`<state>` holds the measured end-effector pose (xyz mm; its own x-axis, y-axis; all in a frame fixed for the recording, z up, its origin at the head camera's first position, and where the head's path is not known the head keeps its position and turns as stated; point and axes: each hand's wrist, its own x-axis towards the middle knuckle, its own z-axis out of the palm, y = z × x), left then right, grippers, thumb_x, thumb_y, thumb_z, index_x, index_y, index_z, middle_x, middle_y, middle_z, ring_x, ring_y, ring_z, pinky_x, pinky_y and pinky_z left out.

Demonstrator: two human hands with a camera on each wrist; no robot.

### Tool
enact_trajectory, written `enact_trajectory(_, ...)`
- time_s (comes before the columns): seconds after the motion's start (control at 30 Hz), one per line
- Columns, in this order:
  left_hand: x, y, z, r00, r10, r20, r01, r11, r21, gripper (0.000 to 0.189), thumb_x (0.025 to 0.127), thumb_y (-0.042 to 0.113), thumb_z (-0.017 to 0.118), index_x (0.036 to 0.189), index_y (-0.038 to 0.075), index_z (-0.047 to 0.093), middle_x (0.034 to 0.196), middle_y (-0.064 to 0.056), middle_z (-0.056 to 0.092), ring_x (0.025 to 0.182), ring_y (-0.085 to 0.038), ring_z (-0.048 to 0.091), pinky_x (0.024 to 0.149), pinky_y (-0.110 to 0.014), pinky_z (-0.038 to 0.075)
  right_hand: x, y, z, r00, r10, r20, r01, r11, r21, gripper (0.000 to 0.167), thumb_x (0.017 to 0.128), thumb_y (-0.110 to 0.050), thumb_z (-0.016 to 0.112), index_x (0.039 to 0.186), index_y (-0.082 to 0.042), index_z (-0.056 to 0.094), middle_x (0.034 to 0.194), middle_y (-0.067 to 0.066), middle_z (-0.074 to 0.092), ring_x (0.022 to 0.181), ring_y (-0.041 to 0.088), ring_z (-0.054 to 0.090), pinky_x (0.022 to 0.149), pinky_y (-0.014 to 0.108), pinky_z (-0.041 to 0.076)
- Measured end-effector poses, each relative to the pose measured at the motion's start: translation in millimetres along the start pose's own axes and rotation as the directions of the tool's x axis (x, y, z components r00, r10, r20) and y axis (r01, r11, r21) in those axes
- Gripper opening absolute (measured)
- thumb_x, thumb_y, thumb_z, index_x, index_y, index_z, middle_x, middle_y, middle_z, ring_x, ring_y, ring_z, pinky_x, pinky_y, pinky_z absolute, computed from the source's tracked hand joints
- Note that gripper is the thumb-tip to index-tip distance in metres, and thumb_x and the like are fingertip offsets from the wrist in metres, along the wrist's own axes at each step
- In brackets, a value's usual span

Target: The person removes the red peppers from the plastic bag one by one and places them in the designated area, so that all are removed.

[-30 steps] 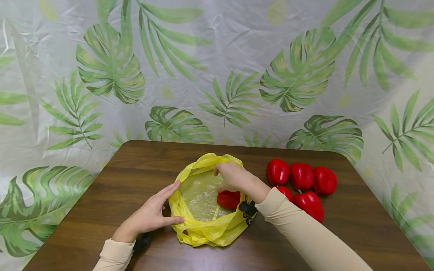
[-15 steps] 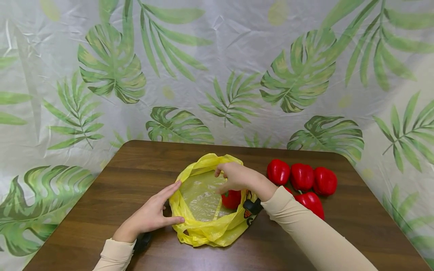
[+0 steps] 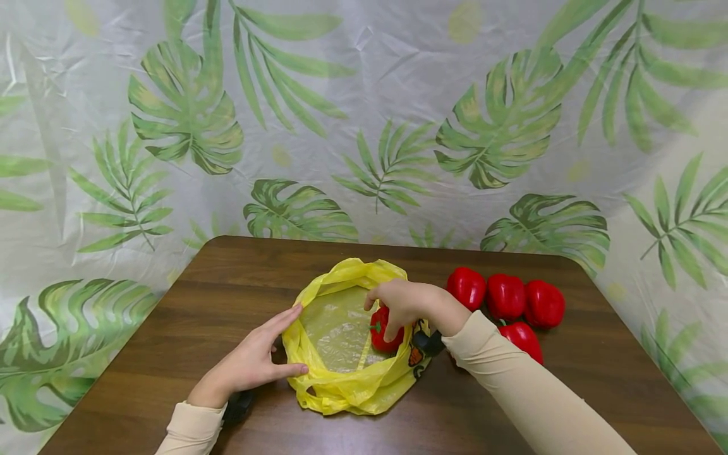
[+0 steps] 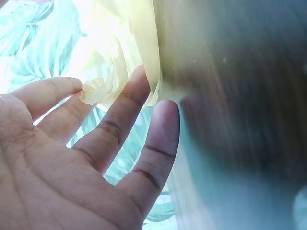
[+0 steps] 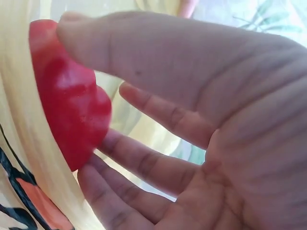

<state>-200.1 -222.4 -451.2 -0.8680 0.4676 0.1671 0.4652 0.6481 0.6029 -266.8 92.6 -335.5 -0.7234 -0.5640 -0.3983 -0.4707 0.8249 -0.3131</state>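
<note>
A yellow plastic bag (image 3: 364, 385) stands with its mouth spread wide on the table. Inside, against its right wall, a red bell pepper (image 3: 382, 343) shows its green stem toward the left. My right hand (image 3: 412, 303) reaches into the bag, thumb and fingers around this pepper; the right wrist view has the thumb tip on the pepper (image 5: 72, 105) and fingertips against its other side. My left hand (image 3: 253, 360) touches the bag's left rim with fingers spread and fairly straight, and the thumb lies along the near rim.
Several more red bell peppers (image 3: 506, 297) are grouped on the brown wooden table (image 3: 244, 272), right of the bag, some partly hidden by the right sleeve (image 3: 512, 379). A leaf-patterned sheet (image 3: 398, 95) hangs behind the table.
The pepper in the bag has turned, bringing its stem into view. My right hand first drew back from it slightly, then came down around it. My left hand stays put.
</note>
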Motion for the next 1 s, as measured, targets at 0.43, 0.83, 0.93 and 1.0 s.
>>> enact_trajectory(0.43, 0.5, 0.8, 0.7, 1.000, 0.008, -0.004, -0.008, 1.000, 0.002, 0.105, 0.088, 0.048, 0.088, 0.168, 0.006, 0.036, 0.174, -0.020, 0.036, 0.148, -0.045, 0.050, 0.084, -0.034, 0.059, 5.7, 2.7, 2.5, 1.000, -0.008, -0.012, 0.008, 1.000, -0.010, 0.045, 0.088, -0.013, 0.089, 0.130, -0.008, 0.072, 0.118, 0.006, 0.071, 0.094, 0.019, 0.056, 0.079, 0.035, 0.053)
enact_trajectory(0.83, -0.6, 0.6, 1.8, 1.000, 0.016, -0.017, -0.016, 1.000, 0.000, 0.104, 0.088, 0.047, 0.089, 0.167, 0.005, 0.037, 0.172, -0.021, 0.038, 0.148, -0.046, 0.050, 0.084, -0.034, 0.059, 12.9, -3.1, 6.2, 0.996, -0.053, -0.075, 0.053, 0.999, -0.005, 0.039, 0.090, -0.026, 0.089, 0.123, -0.008, 0.076, 0.120, 0.009, 0.075, 0.099, 0.018, 0.063, 0.079, 0.031, 0.052)
enact_trajectory(0.93, -0.6, 0.4, 1.9, 1.000, 0.016, -0.019, -0.016, 1.000, 0.000, 0.104, 0.088, 0.047, 0.089, 0.167, 0.005, 0.037, 0.172, -0.021, 0.038, 0.148, -0.046, 0.050, 0.084, -0.034, 0.060, 14.6, -5.0, 6.8, 0.995, -0.052, -0.084, 0.054, 0.998, 0.020, 0.039, 0.091, -0.029, 0.089, 0.122, -0.009, 0.076, 0.118, 0.009, 0.075, 0.096, 0.018, 0.062, 0.076, 0.031, 0.051)
enact_trajectory(1.0, -0.6, 0.1, 2.0, 1.000, 0.013, -0.018, -0.013, 1.000, 0.000, 0.104, 0.088, 0.047, 0.089, 0.167, 0.005, 0.037, 0.172, -0.021, 0.038, 0.148, -0.046, 0.050, 0.084, -0.034, 0.060, 15.1, -5.3, 6.9, 0.995, -0.053, -0.084, 0.056, 0.998, 0.029, 0.040, 0.093, -0.030, 0.087, 0.124, -0.008, 0.076, 0.117, 0.009, 0.074, 0.092, 0.017, 0.062, 0.074, 0.030, 0.051)
